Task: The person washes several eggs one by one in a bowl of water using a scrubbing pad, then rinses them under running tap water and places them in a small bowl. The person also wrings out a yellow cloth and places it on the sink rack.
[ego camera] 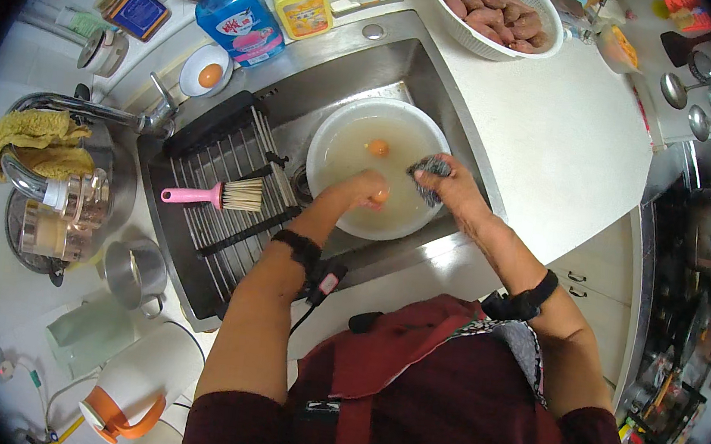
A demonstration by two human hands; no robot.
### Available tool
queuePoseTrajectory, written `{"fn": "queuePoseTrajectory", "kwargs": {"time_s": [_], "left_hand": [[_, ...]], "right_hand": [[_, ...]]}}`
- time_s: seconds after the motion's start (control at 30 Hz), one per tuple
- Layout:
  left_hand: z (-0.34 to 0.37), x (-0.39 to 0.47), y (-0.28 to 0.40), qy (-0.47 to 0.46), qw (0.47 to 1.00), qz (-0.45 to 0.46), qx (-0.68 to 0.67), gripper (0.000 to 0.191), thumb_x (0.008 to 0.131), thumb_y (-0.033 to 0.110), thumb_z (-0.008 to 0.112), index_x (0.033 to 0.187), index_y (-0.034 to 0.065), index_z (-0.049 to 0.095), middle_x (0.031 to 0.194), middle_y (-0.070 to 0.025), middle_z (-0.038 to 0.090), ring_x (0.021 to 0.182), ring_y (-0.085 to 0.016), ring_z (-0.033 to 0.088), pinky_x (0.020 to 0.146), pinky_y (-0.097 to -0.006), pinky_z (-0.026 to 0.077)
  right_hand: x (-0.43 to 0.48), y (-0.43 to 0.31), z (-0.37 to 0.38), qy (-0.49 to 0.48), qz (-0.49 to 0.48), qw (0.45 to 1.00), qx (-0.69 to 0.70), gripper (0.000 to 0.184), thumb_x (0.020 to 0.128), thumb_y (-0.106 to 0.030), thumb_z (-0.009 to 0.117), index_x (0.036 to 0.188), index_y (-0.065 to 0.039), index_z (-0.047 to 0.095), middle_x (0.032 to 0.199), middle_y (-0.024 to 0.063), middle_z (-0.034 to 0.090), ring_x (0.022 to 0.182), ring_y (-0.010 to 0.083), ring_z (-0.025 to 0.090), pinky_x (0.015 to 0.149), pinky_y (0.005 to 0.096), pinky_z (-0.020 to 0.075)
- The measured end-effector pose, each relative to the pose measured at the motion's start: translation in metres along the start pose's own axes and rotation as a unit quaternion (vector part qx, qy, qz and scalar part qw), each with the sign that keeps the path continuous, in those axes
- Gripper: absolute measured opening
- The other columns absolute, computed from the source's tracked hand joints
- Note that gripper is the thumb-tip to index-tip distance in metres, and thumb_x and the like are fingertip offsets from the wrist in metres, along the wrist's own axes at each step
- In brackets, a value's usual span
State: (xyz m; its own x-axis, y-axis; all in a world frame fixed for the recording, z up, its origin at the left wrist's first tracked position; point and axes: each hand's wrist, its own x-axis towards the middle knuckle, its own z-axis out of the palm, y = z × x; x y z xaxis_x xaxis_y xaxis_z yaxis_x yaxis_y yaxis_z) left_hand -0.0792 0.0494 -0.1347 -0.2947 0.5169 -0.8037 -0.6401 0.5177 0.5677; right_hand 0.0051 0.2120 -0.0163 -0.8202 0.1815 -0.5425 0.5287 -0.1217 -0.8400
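In the steel sink stands a white basin [334, 119] of cloudy water. My left hand [358, 188] is over the basin at the water, with its fingers closed around a brown egg [381, 196] that is partly hidden by them. A second brown egg [378, 148] lies in the water just beyond that hand. My right hand [459, 191] grips a dark steel wool scrubber [428, 176] above the basin's right side, apart from the egg. Another brown egg [210, 75] rests in a small white bowl [187, 77] behind the sink's left corner.
A pink-handled brush [192, 196] lies on the roll-up drying rack [211, 233] across the sink's left part. The faucet [159, 113] stands at the left rim. Detergent bottles [240, 24] line the back. A white colander [478, 43] of sweet potatoes sits on the right counter [552, 145].
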Motion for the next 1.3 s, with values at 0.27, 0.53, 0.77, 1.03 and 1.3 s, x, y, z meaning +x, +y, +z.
{"fn": "queuePoseTrajectory", "kwargs": {"time_s": [0.27, 0.53, 0.77, 1.03, 1.3], "left_hand": [[0.053, -0.060, 0.033, -0.095, 0.824, 0.173, -0.531, 0.026, 0.092, 0.016, 0.043, 0.114, 0.0040, 0.045, 0.108, -0.0070, 0.053, 0.101, -0.019, 0.053, 0.091, -0.0336, 0.045], [0.058, -0.071, 0.033, -0.004, 0.809, 0.194, -0.554, 0.029, 0.095, 0.018, 0.033, 0.117, 0.0024, 0.044, 0.117, -0.0106, 0.050, 0.109, -0.022, 0.049, 0.095, -0.0361, 0.042], [0.066, -0.082, 0.031, -0.022, 0.782, 0.191, -0.593, 0.034, 0.095, 0.024, 0.034, 0.121, 0.0024, 0.040, 0.119, -0.0125, 0.047, 0.110, -0.024, 0.048, 0.095, -0.0399, 0.041], [0.067, -0.093, 0.033, -0.033, 0.742, 0.204, -0.637, 0.037, 0.096, 0.029, 0.031, 0.120, 0.0028, 0.041, 0.117, -0.0109, 0.049, 0.111, -0.024, 0.047, 0.097, -0.0404, 0.038], [0.067, -0.106, 0.037, -0.072, 0.747, 0.301, -0.589, 0.040, 0.096, 0.034, 0.029, 0.121, 0.0055, 0.041, 0.119, -0.0086, 0.048, 0.109, -0.021, 0.047, 0.097, -0.0369, 0.036]], "right_hand": [[0.010, -0.006, 0.033, 0.025, -0.260, 0.946, -0.193, 0.030, 0.076, -0.014, 0.063, 0.104, -0.005, 0.054, 0.088, 0.0081, 0.060, 0.076, 0.0161, 0.057, 0.067, 0.0289, 0.0458], [0.015, -0.010, 0.047, 0.069, -0.378, 0.878, -0.285, 0.021, 0.079, -0.014, 0.060, 0.096, -0.003, 0.055, 0.082, 0.0080, 0.059, 0.072, 0.0192, 0.055, 0.064, 0.0301, 0.0454], [0.006, -0.024, 0.049, 0.071, -0.184, 0.972, -0.127, 0.029, 0.075, -0.021, 0.063, 0.096, -0.002, 0.056, 0.086, 0.0166, 0.061, 0.086, 0.0331, 0.058, 0.078, 0.0401, 0.0438], [0.019, -0.019, 0.044, 0.051, -0.126, 0.981, -0.135, 0.041, 0.080, -0.029, 0.061, 0.106, 0.000, 0.052, 0.089, 0.0161, 0.061, 0.084, 0.0281, 0.059, 0.074, 0.0342, 0.0446], [0.004, -0.023, 0.049, -0.031, -0.212, 0.966, -0.141, 0.037, 0.081, -0.030, 0.061, 0.107, -0.004, 0.053, 0.086, 0.0113, 0.061, 0.079, 0.0201, 0.059, 0.071, 0.0309, 0.0447]]}}
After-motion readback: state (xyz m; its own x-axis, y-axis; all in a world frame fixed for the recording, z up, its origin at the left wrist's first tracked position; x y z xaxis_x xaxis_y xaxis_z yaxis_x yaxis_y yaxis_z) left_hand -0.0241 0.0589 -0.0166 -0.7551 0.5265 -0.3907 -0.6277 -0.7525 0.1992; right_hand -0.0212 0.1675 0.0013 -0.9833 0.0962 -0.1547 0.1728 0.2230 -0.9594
